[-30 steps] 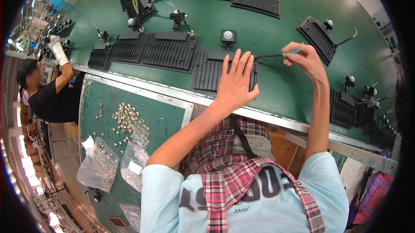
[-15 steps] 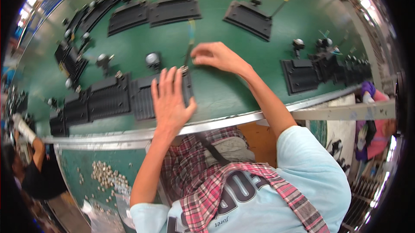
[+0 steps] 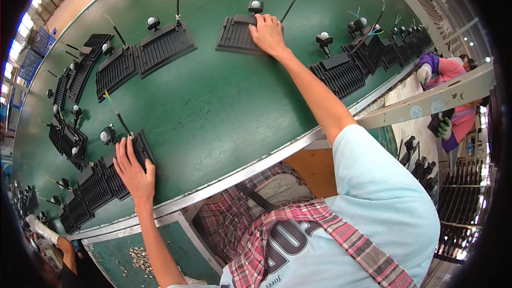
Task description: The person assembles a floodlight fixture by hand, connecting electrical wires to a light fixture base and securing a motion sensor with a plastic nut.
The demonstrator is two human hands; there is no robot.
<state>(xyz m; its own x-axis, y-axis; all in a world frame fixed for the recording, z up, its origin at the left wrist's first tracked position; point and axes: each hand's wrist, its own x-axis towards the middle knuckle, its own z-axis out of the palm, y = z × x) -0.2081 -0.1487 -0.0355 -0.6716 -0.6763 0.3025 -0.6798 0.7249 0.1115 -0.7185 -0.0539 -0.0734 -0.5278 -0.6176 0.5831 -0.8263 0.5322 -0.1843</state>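
My left hand lies with fingers stretched over a black finned floodlight housing at the near left of the green table. A round-lensed sensor and an upright cable with bare coloured wire ends stick out from its far edge. Further off, my right hand has its fingers curled over the top right part of another floodlight housing. That one also carries a sensor and a cable. The palm hides part of its upper side, and its lower edge is slightly blurred.
More housings stand along the far left and in a row at right. A metal rim edges the green table. Small metal parts lie on a lower surface. Co-workers' gloved hands show at right and lower left.
My right hand has gone from beside the left hand's housing cable to the separate housing farther back. My left hand stays on its housing. The whole view has turned.
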